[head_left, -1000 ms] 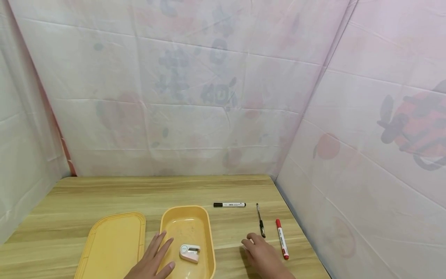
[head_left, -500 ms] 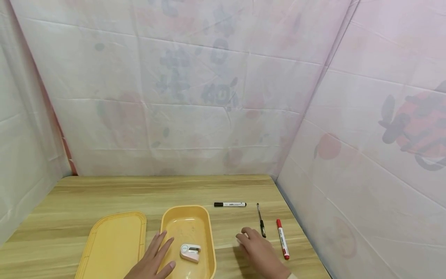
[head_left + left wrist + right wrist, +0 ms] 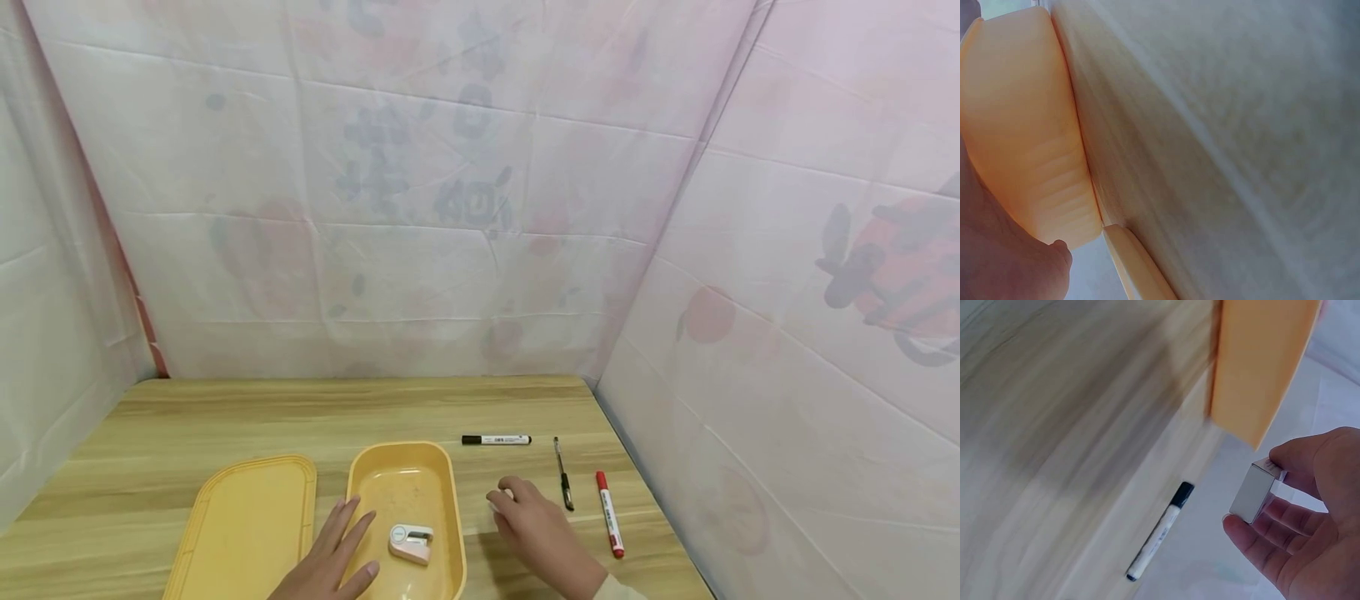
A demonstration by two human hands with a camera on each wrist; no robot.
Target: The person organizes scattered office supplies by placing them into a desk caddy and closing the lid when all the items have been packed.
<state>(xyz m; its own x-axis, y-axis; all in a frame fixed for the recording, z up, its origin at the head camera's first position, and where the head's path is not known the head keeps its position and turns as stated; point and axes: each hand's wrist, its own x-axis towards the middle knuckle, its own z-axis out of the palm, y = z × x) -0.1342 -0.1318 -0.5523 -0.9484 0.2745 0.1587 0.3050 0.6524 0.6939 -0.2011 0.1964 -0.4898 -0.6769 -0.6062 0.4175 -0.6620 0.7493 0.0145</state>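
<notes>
Carry: light, steady pinch on the white block [image 3: 1252, 494], I'd say, and any pass over the yellow box [image 3: 454, 525] needs height above its rim.
Right hand [image 3: 537, 522]: fingers [image 3: 1250, 542] curled, clamping the white block between thumb and fingertip!
White block: looks airborne over the tabletop [image 3: 247, 417], just right of the yellow box.
Left hand [image 3: 326, 558]: fingers apart, nearly straight, across the box's left rim; pressure, can't tell.

Two markers [image 3: 496, 440] [image 3: 610, 514] (one red); one each: pen [image 3: 563, 473], block [image 3: 1252, 494], sharpener [image 3: 410, 543], box [image 3: 397, 492], lid [image 3: 243, 525].
</notes>
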